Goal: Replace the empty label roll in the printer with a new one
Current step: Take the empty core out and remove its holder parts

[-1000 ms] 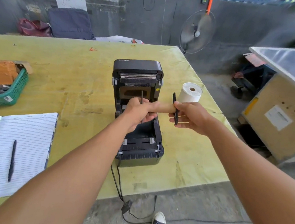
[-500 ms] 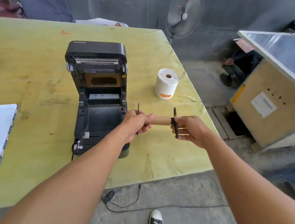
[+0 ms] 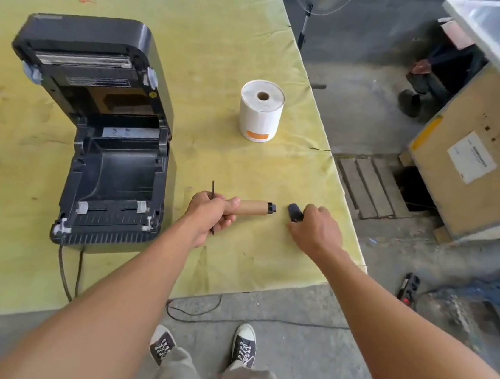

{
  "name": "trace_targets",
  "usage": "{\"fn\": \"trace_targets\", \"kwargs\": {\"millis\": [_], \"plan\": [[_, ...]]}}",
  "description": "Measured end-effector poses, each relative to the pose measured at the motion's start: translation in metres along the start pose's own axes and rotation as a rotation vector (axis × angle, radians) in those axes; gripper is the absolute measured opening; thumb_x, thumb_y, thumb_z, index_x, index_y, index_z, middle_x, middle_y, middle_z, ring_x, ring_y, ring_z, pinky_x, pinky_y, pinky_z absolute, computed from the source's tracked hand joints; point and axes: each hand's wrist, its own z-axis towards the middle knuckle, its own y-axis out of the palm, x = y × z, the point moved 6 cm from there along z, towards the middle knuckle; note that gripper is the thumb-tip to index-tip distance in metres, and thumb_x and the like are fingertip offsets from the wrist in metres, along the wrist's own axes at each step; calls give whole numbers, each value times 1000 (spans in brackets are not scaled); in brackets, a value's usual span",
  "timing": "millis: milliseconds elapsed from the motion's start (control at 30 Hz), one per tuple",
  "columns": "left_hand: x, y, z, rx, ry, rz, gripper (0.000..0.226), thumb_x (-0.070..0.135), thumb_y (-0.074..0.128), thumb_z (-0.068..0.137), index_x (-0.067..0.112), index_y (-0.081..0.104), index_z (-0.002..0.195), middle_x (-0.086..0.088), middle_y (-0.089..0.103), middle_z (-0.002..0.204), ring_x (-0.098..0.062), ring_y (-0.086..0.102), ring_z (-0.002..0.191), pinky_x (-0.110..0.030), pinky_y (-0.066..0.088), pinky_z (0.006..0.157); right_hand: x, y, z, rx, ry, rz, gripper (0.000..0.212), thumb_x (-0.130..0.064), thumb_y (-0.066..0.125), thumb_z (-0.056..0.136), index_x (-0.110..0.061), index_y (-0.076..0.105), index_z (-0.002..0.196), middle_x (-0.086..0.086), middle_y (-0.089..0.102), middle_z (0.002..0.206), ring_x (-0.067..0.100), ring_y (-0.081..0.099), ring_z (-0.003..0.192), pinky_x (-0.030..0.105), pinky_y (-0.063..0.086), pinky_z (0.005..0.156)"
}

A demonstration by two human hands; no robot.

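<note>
With the printer (image 3: 106,129) lying open on the desk (image 3: 229,168), the left hand (image 3: 211,213) is gripping the empty cardboard core (image 3: 253,207) while the right hand (image 3: 316,228) is pinching the black end guide (image 3: 294,211), so sliding the core straight off seems best before reaching for the new label roll (image 3: 261,109) standing nearby.

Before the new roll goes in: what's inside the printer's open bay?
The printer bay shows bare black plastic, with no roll or core in it. The empty core is out, in the left hand. The raised lid hides the bay's back edge.
</note>
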Motion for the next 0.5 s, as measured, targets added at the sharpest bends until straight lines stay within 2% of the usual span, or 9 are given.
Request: {"fn": "trace_targets", "kwargs": {"millis": [133,233,367,433,500], "plan": [[-4,0,6,6,-20,-14,32,15,79,79,14,52,97,-7,69,66,-20,62,62,-36,48,71,3,2,5,-17,-8,39,32,-39,62,93,-12,48,98,6,46,95,29,51,80,36,42,66],[-7,4,8,-11,-27,-40,33,15,80,79,15,52,95,-5,70,59,-21,61,63,-38,45,73,3,0,8,-34,-11,19,34,-42,60,95,-12,45,96,8,49,95,30,53,80,37,43,65],[-12,4,7,-21,-54,-42,34,17,81,78,15,52,97,-2,70,55,-21,62,66,-38,43,74,-1,-16,9,142,-5,44,39,-43,52,97,-4,57,95,13,61,96,34,56,75,37,45,62],[-11,2,7,-20,-64,-56,35,16,81,79,15,53,99,-3,70,56,-22,62,68,-38,44,75,-7,-17,13,68,36,317,46,-43,57,95,2,66,97,19,70,90,37,65,73,40,56,63],[-8,1,7,-23,-64,-70,36,15,80,79,13,52,101,-3,70,55,-23,62,70,-38,44,76,-18,-4,11,-201,109,748,42,-40,66,93,2,69,96,17,69,81,27,65,63,34,58,55]]}}
